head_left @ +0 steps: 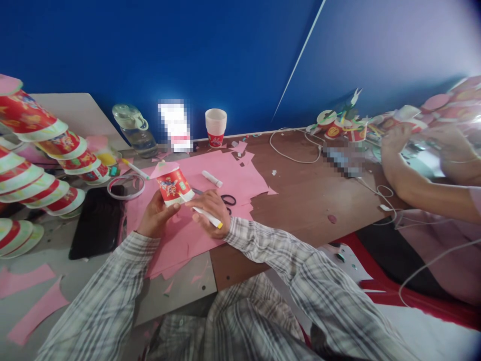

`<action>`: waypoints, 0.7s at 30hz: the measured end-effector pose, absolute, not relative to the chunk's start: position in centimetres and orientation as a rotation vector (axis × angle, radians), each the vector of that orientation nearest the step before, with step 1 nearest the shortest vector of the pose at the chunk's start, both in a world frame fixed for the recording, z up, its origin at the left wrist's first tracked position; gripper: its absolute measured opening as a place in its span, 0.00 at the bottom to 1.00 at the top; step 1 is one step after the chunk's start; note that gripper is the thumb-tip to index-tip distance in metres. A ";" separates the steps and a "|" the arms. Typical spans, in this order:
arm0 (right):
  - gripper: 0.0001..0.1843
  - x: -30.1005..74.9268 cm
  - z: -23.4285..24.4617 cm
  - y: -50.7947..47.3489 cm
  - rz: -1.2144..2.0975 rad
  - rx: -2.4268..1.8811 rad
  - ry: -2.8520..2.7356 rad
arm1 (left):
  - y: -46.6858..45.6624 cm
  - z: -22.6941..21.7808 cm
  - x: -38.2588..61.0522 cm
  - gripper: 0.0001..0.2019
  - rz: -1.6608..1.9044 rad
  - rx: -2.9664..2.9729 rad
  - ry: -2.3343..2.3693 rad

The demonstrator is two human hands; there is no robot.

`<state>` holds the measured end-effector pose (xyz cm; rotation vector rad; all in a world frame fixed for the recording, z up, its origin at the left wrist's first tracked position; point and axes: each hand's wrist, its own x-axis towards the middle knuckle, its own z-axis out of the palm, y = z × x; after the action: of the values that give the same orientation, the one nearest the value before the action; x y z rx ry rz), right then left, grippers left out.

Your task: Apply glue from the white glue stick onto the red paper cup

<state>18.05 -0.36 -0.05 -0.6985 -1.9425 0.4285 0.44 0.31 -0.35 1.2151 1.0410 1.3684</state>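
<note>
A red patterned paper cup (169, 184), with a pink paper piece (166, 169) over its upper end, is gripped by my left hand (154, 215). My right hand (211, 209) is closed around a white marker with a yellow end (206, 215), its tip at the cup's side. Beneath both hands lie sheets of pink paper (233, 175). On the paper are black-handled scissors (228, 200), partly hidden by my right hand, and a white glue-stick-like tube (212, 178).
Stacked red cups (37, 185) crowd the left, beside a black phone (95, 220) and a tape roll (126, 186). At the wall stand a water bottle (136, 131) and stacked cups (215, 128). A co-worker's arms (421, 175) reach in from the right.
</note>
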 end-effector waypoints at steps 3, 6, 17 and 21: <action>0.14 18.1 0.1 -0.4 0.431 -0.695 -1.940 | 0.3 -0.5 0.4 0.24 1.351 1.212 1.050; 0.14 18.1 0.1 -0.4 0.423 -0.689 -1.953 | 0.3 -0.6 0.4 0.25 1.356 1.194 1.040; 0.14 18.1 0.1 -0.4 0.433 -0.713 -1.943 | 0.3 -0.6 0.5 0.25 1.347 1.220 1.031; 0.14 18.0 0.3 -0.5 0.442 -0.691 -1.935 | 0.3 -0.1 0.5 0.25 1.339 1.227 1.049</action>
<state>18.05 -0.48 0.28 -0.6912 -1.9349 0.4416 0.47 0.26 -0.13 1.2267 1.0487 1.3387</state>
